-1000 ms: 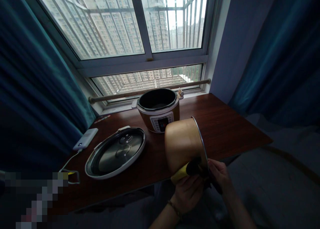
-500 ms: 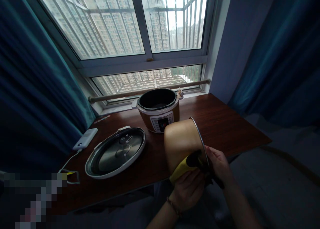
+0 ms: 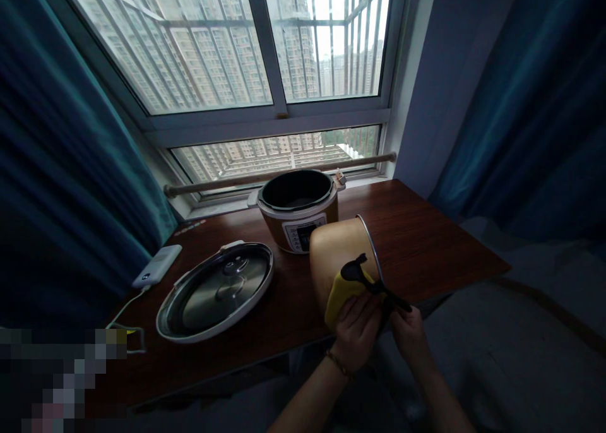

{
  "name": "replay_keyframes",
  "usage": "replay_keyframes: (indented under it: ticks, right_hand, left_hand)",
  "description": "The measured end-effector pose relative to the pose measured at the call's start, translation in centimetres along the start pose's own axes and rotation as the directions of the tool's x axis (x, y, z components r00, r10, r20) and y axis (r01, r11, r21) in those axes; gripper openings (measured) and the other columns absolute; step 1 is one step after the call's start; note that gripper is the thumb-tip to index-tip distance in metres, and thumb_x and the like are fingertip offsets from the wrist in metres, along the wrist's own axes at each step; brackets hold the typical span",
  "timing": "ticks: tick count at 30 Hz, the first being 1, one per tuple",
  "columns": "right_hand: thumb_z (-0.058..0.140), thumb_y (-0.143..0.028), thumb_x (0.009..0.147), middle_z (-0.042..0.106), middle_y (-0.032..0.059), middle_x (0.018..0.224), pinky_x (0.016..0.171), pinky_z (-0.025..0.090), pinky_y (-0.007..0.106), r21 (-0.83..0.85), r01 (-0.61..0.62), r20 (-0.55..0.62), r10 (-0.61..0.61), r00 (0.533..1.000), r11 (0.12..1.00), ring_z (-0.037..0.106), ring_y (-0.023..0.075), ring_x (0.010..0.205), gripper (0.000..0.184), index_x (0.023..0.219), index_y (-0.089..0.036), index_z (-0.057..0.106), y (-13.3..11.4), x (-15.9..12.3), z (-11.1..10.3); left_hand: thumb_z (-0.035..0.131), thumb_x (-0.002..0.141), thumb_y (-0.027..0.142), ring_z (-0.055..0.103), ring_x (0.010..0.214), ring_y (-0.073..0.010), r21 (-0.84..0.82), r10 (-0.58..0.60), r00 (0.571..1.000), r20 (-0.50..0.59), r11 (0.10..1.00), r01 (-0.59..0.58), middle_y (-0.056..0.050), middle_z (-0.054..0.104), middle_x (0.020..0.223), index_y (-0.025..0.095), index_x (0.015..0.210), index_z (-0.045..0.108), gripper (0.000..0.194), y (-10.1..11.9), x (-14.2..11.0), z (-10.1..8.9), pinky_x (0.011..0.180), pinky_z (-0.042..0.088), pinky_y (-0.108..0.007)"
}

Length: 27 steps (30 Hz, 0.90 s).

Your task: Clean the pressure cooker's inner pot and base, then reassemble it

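Note:
A tan inner pot with a metal rim is tipped on its side above the near edge of the dark wooden table. My left hand presses a yellow and black sponge against the pot's outer wall, fingers closed on it. My right hand grips the pot's rim from below, beside a thin black part that juts to the right. Behind the pot stands the open electric cooker with its control panel facing me.
The cooker's lid lies upside down on the table's left. A white power bank with a cable sits near the left edge. Teal curtains hang on both sides of the window. A wooden rod runs along the sill.
The pot has risen and turned a little. My left hand has slid the sponge upward along the pot's wall, and both hands have moved up and left.

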State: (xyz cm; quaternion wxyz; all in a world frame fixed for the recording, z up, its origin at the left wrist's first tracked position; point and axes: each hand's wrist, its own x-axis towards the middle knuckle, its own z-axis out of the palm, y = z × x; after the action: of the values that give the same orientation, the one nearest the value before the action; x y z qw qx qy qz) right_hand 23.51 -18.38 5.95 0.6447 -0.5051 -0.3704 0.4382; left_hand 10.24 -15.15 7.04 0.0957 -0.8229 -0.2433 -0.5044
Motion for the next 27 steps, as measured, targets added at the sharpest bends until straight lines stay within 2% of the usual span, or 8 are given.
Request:
replay_keyframes:
  ticks: [7, 15, 16, 17, 20, 21, 23, 27]
  right_hand:
    - [0.067, -0.043, 0.071, 0.07, 0.0069, 0.091, 0.081, 0.047, 0.035, 0.001, -0.05, -0.025, 0.05, 0.998, 0.999, 0.062, 0.0241, 0.09, 0.034, 0.095, -0.019, 0.071, -0.3, 0.1, 0.0]
    - [0.065, -0.044, 0.073, 0.069, 0.0084, 0.097, 0.089, 0.043, 0.038, -0.003, -0.02, -0.175, 0.019, 0.984, 1.0, 0.059, 0.0251, 0.097, 0.037, 0.096, -0.016, 0.069, -0.6, -0.1, 0.7]
    - [0.065, -0.044, 0.073, 0.069, 0.0086, 0.097, 0.088, 0.043, 0.038, 0.033, -0.015, -0.197, 0.022, 0.98, 0.999, 0.06, 0.0249, 0.096, 0.036, 0.095, -0.016, 0.069, -0.6, -0.1, 0.7]
    - [0.066, -0.043, 0.073, 0.069, 0.0087, 0.096, 0.086, 0.045, 0.037, 0.087, -0.008, -0.219, 0.027, 0.975, 0.996, 0.061, 0.0244, 0.093, 0.035, 0.095, -0.016, 0.069, -0.7, 0.0, 0.6]
    - [0.068, -0.04, 0.07, 0.07, 0.0064, 0.089, 0.077, 0.048, 0.034, 0.294, 0.033, -0.271, 0.05, 0.961, 0.955, 0.063, 0.0208, 0.082, 0.029, 0.089, -0.018, 0.069, -0.8, 0.6, 0.2]
    - [0.07, -0.038, 0.069, 0.07, 0.0048, 0.086, 0.075, 0.049, 0.032, 0.354, 0.048, -0.29, 0.061, 0.955, 0.934, 0.063, 0.0188, 0.079, 0.026, 0.087, -0.019, 0.069, -0.8, 0.8, -0.1]
    - [0.073, -0.033, 0.066, 0.07, 0.0016, 0.083, 0.073, 0.049, 0.027, 0.442, 0.064, -0.331, 0.097, 0.939, 0.895, 0.063, 0.0149, 0.076, 0.021, 0.081, -0.019, 0.069, -0.7, 1.1, -0.6]
    - [0.074, -0.028, 0.063, 0.071, -0.0009, 0.082, 0.07, 0.05, 0.022, 0.556, -0.01, -0.326, 0.229, 0.917, 0.831, 0.063, 0.0108, 0.073, 0.017, 0.077, -0.019, 0.068, 0.5, 1.0, -1.4]
  left_hand:
    - [0.034, 0.09, 0.013, 0.067, 0.075, -0.0132, -0.007, 0.124, 0.975, 0.182, 0.992, -0.125, 0.001, 0.071, 0.085, 0.022, 0.092, 0.064, 0.031, -1.2, -7.1, 1.4, 0.076, 0.053, -0.024]
    - [0.034, 0.088, 0.013, 0.066, 0.064, -0.016, 0.075, -0.304, 0.945, 0.118, 0.952, 0.297, -0.005, 0.066, 0.071, 0.017, 0.085, 0.061, 0.027, -3.3, -11.6, -2.9, 0.059, 0.054, -0.025]
    - [0.037, 0.088, 0.016, 0.066, 0.069, -0.017, 0.036, -0.455, 0.888, 0.068, 0.89, 0.454, -0.005, 0.067, 0.076, 0.016, 0.089, 0.061, 0.024, -3.6, -12.1, -3.8, 0.06, 0.054, -0.026]
    - [0.04, 0.087, 0.021, 0.067, 0.071, -0.0179, -0.049, -0.637, 0.771, 0.024, 0.769, 0.637, -0.005, 0.068, 0.08, 0.016, 0.093, 0.06, 0.021, -3.9, -12.4, -4.7, 0.059, 0.054, -0.026]
    - [0.05, 0.082, 0.035, 0.066, 0.066, -0.0189, -0.427, -0.979, 0.169, 0.109, 0.108, 0.898, -0.003, 0.068, 0.08, 0.017, 0.1, 0.059, 0.028, -5.1, -12.3, -7.0, 0.054, 0.052, -0.026]
    - [0.052, 0.079, 0.037, 0.066, 0.068, -0.0198, -0.502, -0.979, 0.052, 0.196, -0.054, 0.863, -0.004, 0.069, 0.084, 0.017, 0.104, 0.058, 0.033, -5.6, -11.9, -7.6, 0.056, 0.052, -0.027]
    - [0.056, 0.075, 0.036, 0.065, 0.088, -0.0237, -0.57, -0.938, -0.006, 0.345, -0.215, 0.793, -0.008, 0.066, 0.107, 0.018, 0.115, 0.056, 0.044, -6.2, -10.6, -8.5, 0.073, 0.052, -0.031]
    - [0.061, 0.069, 0.03, 0.042, 0.124, -0.0285, -0.636, -0.866, 0.081, 0.494, -0.296, 0.713, -0.007, 0.044, 0.138, 0.022, 0.126, 0.052, 0.058, -6.1, -7.5, -9.0, 0.101, 0.038, -0.035]
